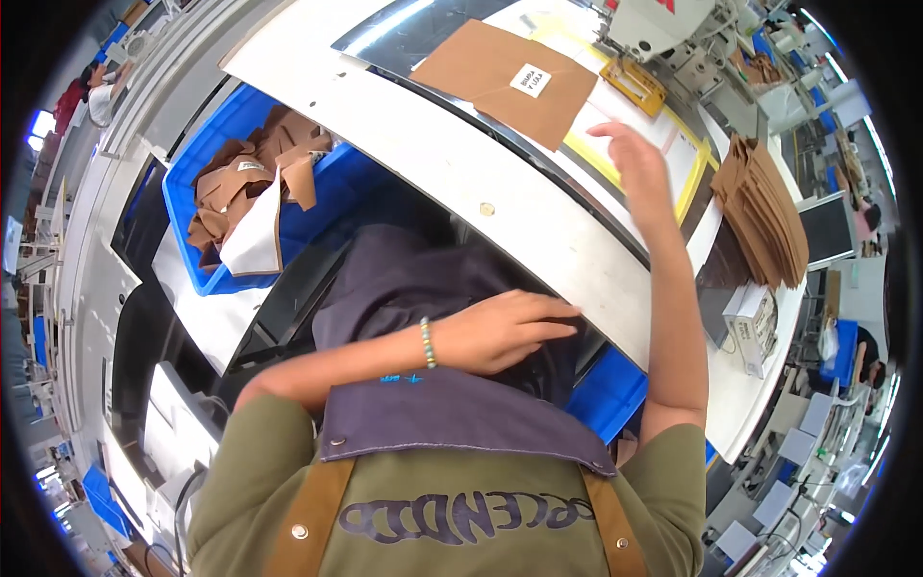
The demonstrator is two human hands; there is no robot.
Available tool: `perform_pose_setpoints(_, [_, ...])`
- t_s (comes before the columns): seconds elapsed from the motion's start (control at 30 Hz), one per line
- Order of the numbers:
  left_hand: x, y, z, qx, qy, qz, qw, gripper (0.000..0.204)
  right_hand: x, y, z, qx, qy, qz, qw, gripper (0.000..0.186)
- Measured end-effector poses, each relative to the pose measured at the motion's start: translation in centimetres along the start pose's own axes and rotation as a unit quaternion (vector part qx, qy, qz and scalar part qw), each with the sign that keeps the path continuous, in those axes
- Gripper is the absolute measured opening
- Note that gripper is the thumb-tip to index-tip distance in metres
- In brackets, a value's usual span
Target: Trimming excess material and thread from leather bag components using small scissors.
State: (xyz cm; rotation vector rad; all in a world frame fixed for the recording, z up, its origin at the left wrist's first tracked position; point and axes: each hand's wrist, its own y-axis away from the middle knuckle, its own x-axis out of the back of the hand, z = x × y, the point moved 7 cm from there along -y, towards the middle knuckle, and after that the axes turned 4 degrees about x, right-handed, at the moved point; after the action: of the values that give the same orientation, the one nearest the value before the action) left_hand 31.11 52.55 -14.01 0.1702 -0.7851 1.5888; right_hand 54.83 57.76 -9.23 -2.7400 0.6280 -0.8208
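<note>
My left hand (510,329) reaches across my apron (418,274) to the white table's front edge (567,279), fingers apart and holding nothing. My right hand (630,159) is raised over a yellow-edged template (673,188), index finger stretched out, nothing visible in it. Just beyond its fingertips lies a brown sheet (481,82) with a white label on a dark, glossy board (375,43). Above the template, at the top of the view, is a sewing machine head (654,24) with a yellow frame piece (630,87) below it.
A blue bin (183,212) of brown and white scraps sits at left, another blue bin (606,389) below the table edge. A stack of brown pieces (760,212) and a small box (750,327) are at right. Other people (101,91) work in the surrounding room.
</note>
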Motion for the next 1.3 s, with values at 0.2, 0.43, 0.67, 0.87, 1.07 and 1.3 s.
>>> perform_pose_setpoints(0.2, [4.3,8.0,-2.4,0.13,0.059,0.092,0.985,0.043,-12.3,-3.9,-6.5,0.102,0.193,-0.078,0.973,0.043])
perform_pose_setpoints(0.43, [12.6,19.9,-6.0,0.31,0.095,0.31,0.894,0.03,-25.2,-2.7,-11.9,0.141,0.098,-0.208,0.963,0.019])
perform_pose_setpoints(0.67, [16.6,28.7,-8.2,0.397,0.115,0.489,0.768,0.022,-35.8,-1.1,-13.4,0.188,0.097,-0.179,0.961,0.046])
perform_pose_setpoints(0.87, [20.8,28.1,-4.0,0.368,-0.336,0.452,0.74,0.053,-40.5,-2.8,-13.2,0.219,0.196,-0.169,0.941,0.048])
perform_pose_setpoints(1.07, [25.2,30.3,-9.0,0.442,-0.417,0.373,0.701,0.053,-40.6,-6.3,-13.0,0.195,0.242,-0.163,0.937,0.025])
perform_pose_setpoints(1.3, [27.4,37.1,-2.5,0.196,0.197,0.779,0.563,0.027,-37.1,-11.1,-18.6,0.27,0.077,0.004,0.96,0.023])
